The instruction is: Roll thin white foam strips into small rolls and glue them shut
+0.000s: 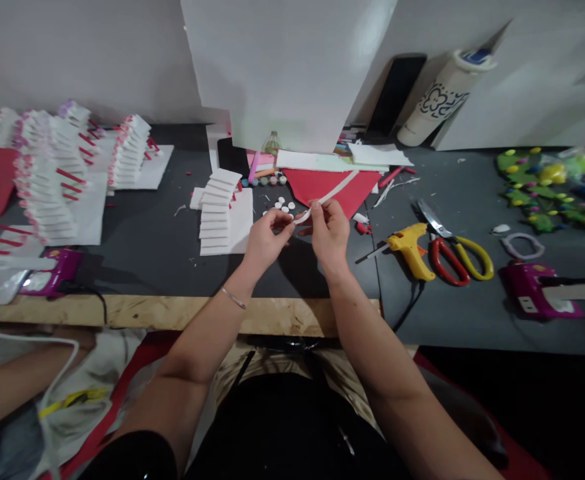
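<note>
One red sheet (305,183) lies just beyond the left hand (271,240) and right hand (330,233), both pinching the near end of a white strip (339,187). Rolling it seems in hand, calling next for even fingertip pressure; white discs (285,209) lie just beyond the left hand.

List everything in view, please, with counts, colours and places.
Strip: one, white, centre
Sheet: one, red, centre
Discs: several, white, left of strip
Stepped models: several, white, left
Glue gun: one, yellow, right
Shears: one, red and yellow handles, right
Power blocks: two, purple, both sides
Bottle: one, white, back right
Slab: one, black, beside bottle
Decorations: several, mostly green, far right
Ring: one, pale, right
Other person's arm: one, bare, lower left
Left hand: one, bare, centre
Right hand: one, bare, centre
</note>
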Tool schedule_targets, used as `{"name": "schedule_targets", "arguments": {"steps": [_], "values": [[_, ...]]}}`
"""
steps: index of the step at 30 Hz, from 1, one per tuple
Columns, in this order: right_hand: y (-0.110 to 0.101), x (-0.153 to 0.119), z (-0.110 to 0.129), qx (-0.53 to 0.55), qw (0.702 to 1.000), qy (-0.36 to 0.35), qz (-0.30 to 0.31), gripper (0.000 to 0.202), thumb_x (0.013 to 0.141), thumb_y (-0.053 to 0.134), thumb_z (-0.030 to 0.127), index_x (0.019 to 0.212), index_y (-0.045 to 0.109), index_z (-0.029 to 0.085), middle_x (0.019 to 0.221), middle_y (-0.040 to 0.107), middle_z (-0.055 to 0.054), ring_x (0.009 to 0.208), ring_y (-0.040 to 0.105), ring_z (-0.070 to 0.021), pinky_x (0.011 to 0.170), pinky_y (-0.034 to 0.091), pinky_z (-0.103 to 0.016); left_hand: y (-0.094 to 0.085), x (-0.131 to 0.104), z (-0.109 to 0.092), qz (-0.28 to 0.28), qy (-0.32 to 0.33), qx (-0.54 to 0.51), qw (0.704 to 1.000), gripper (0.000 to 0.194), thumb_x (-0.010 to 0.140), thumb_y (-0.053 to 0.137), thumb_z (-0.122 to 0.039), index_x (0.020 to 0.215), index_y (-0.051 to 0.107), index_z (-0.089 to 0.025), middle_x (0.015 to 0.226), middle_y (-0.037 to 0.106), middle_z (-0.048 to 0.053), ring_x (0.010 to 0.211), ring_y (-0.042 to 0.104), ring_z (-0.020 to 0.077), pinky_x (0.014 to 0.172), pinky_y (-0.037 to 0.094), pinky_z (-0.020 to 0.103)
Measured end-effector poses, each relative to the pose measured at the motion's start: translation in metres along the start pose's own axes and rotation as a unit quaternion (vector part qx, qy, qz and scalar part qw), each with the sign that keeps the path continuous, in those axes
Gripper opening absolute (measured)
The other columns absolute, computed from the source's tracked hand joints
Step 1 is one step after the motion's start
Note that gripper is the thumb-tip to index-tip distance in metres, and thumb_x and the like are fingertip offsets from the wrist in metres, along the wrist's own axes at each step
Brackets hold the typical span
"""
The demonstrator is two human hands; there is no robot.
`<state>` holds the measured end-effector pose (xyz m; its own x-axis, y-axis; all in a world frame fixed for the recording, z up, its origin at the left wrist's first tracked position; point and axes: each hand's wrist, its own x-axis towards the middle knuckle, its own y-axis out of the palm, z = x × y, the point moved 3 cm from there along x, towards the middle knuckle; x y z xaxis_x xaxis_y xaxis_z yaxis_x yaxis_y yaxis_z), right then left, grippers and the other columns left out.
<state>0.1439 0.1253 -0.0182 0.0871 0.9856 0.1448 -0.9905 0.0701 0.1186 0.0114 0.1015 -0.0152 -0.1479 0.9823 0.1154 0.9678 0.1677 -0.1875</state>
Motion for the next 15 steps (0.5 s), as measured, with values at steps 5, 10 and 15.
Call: {"name": "schedule_targets", "arguments": {"steps": [5, 10, 15], "values": [[0.0003, -0.0017, 0.0002, 0.007, 1.000, -0.015, 0.000, 0.028, 0.091, 0.054, 0.052, 0.094, 0.058, 0.024, 0.074, 0.070, 0.002, 0.070, 0.068, -0.0145, 0.060, 0.056, -0.027, 0.0001, 0.0006, 0.0049, -0.007, -0.056, -0.085, 0.995, 0.010, 0.076, 0.070, -0.022, 0.078, 0.061, -0.017, 0.075, 0.066, 0.001, 0.069, 0.066, 0.0158, 0.051, 0.057, 0.025], [0.0034, -0.0026, 0.0011, 0.033, 0.999, -0.014, 0.005, 0.028, 0.089, 0.057, 0.052, 0.091, 0.059, 0.024, 0.074, 0.072, 0.001, 0.072, 0.070, -0.0159, 0.062, 0.058, -0.029, -0.0002, 0.0003, 0.0039, -0.032, -0.065, -0.149, 0.986, 0.011, 0.076, 0.069, -0.019, 0.076, 0.059, -0.017, 0.072, 0.064, 0.000, 0.071, 0.066, 0.0149, 0.057, 0.059, 0.026], [0.0057, -0.0003, -0.0033, 0.078, 0.997, 0.001, 0.009, 0.027, 0.088, 0.058, 0.052, 0.090, 0.057, 0.024, 0.075, 0.072, 0.001, 0.072, 0.070, -0.0159, 0.060, 0.057, -0.028, -0.0005, -0.0006, -0.0016, -0.050, -0.052, -0.195, 0.978, 0.017, 0.075, 0.071, -0.020, 0.073, 0.055, -0.017, 0.074, 0.063, -0.001, 0.070, 0.065, 0.0127, 0.059, 0.060, 0.026]]}}
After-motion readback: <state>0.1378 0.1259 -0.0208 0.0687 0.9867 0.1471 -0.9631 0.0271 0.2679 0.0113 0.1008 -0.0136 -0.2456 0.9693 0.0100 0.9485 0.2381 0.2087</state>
